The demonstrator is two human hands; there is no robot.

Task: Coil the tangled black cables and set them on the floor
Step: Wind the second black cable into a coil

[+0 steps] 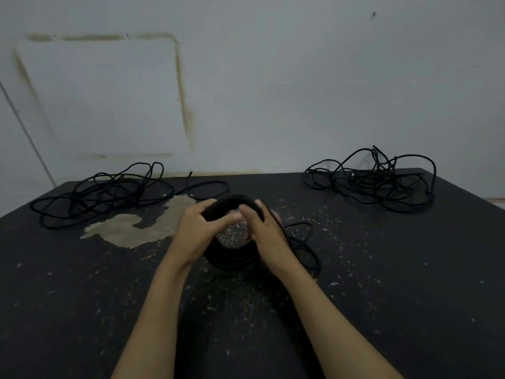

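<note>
Left hand [198,228] and right hand [266,231] both clasp coil [232,258], fingers curled round its rim, above floor [382,283]. Loose tail [303,242] trails right. Risk: grip slackens, loops spring apart; tail snags. Two tangles [103,190] [374,181] untouched.

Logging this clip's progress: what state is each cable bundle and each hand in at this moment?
Coil: wound into a ring, gripped by both hands, loose tail trailing right.
Left tangle: uncoiled, lying on the dark surface.
Right tangle: uncoiled, lying by the wall.
Left hand: closed on the coil's left side.
Right hand: closed on the coil's right side.
</note>
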